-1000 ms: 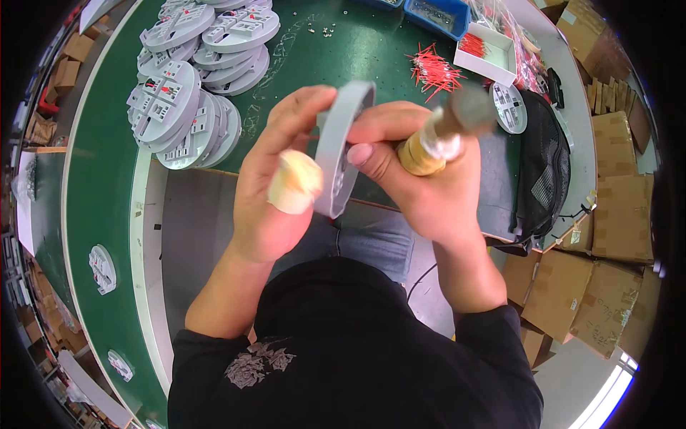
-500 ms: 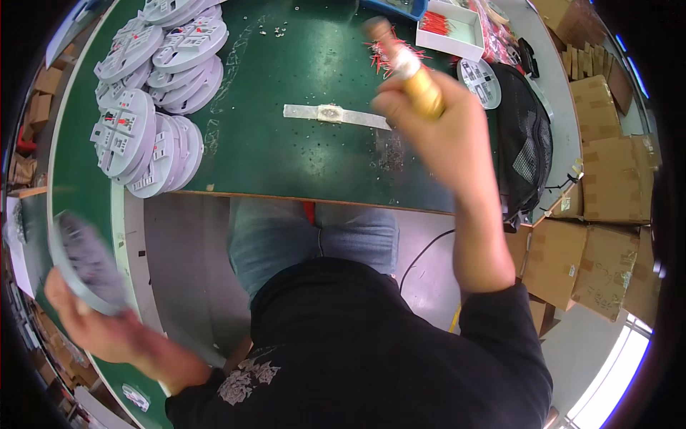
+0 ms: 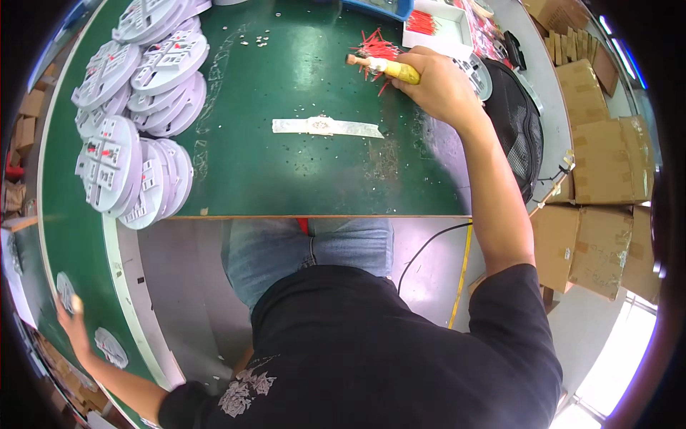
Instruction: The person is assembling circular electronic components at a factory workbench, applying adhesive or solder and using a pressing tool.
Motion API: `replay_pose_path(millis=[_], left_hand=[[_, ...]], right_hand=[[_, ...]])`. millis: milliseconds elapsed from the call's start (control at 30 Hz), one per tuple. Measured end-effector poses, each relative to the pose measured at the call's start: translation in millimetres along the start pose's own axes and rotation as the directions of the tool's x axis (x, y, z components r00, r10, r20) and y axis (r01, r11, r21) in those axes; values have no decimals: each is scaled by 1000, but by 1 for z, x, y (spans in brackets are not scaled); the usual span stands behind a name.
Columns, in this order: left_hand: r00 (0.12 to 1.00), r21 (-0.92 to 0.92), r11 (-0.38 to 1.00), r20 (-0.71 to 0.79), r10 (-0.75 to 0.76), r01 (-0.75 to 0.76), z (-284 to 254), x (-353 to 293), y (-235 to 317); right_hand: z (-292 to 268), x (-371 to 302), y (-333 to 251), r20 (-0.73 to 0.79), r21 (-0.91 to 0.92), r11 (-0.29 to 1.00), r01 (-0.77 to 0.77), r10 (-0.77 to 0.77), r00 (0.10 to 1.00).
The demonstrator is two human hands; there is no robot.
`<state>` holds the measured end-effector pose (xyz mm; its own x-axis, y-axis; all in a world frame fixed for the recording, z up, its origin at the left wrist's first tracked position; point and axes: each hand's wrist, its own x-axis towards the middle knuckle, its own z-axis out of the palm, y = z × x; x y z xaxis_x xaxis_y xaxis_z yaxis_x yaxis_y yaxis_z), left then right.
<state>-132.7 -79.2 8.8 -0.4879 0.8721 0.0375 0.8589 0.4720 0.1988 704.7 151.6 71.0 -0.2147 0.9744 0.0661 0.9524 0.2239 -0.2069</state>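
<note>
My right hand (image 3: pixel 437 82) is closed round the yellow handle of a short tool (image 3: pixel 389 68) with a white wrapped middle and a blunt brown end pointing left. The tool is over the table, beside a pile of red thin pieces (image 3: pixel 375 46). At the far left, my left hand (image 3: pixel 73 325) reaches over the green side surface with fingers stretched out. Its fingertips are at a round pale disc (image 3: pixel 65 292); whether they touch it is hard to tell. Another round disc (image 3: pixel 110 347) lies near that wrist.
Stacks of round white plastic discs (image 3: pixel 111 164) stand on the table's left. A taped strip (image 3: pixel 327 127) crosses the middle. A white box (image 3: pixel 450 32) of red pieces, a blue tray (image 3: pixel 382 7), a black mesh bag (image 3: pixel 511 129) and cardboard boxes (image 3: pixel 611 164) are beyond or right.
My left hand has let go of the disc it held raised; a disc now lies by its fingers on the side surface. My right hand has moved up with the tool, now tilted nearly level.
</note>
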Motion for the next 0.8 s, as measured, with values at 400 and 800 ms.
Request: replay_pose_path(millis=[400, 800], left_hand=[[919, -128, 914, 139, -368, 385, -20, -159, 24], [924, -908, -375, -31, -381, -185, -61, -153, 196]], right_hand=[[6, -1, -6, -31, -72, 994, 80, -83, 996], [-8, -14, -18, -98, 130, 991, -3, 15, 995]])
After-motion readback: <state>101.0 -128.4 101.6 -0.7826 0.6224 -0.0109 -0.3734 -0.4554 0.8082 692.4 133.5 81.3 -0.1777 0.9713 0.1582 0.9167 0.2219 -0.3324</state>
